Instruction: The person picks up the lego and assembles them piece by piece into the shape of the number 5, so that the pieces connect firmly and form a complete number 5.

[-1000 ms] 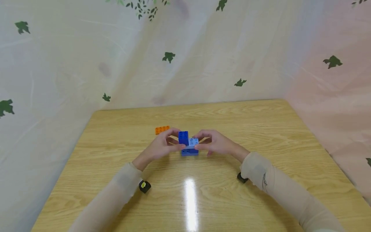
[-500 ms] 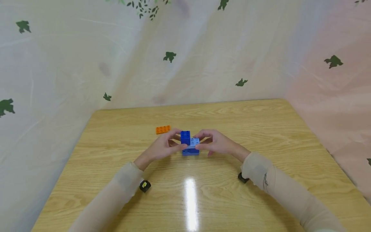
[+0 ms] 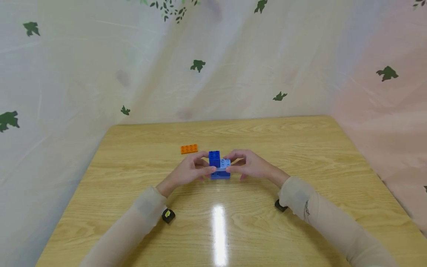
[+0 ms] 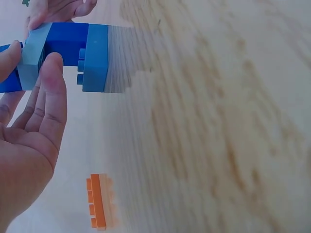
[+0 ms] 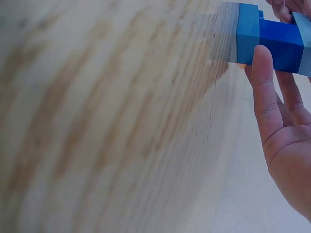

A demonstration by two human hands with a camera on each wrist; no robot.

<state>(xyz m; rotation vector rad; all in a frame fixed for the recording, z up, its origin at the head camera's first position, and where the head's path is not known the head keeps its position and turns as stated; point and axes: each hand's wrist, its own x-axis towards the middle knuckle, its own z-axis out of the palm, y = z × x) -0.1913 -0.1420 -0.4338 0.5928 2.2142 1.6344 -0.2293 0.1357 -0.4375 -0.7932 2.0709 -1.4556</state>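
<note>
In the head view a small stack of toy building bricks stands on the table between both hands. A medium blue brick point(image 3: 220, 177) is lowest. A darker blue brick point(image 5: 282, 44) sits on one end of it, leaving an open gap beside it. Across that lies a light blue brick point(image 3: 225, 163), and another dark blue brick point(image 3: 214, 159) rises on its left half. My left hand point(image 3: 188, 170) holds the upper bricks at the left between thumb and fingers. My right hand point(image 3: 251, 165) pinches the light blue brick's right end.
A flat orange brick point(image 3: 189, 149) with studs up lies behind my left hand. The wooden table point(image 3: 283, 141) meets a pale curtain point(image 3: 233, 66) at its far edge. Black wrist cameras point(image 3: 168, 216) show below both sleeves.
The upper bricks and my left hand have shifted slightly right over the lowest brick. The right hand keeps its hold. The head view has drifted a little.
</note>
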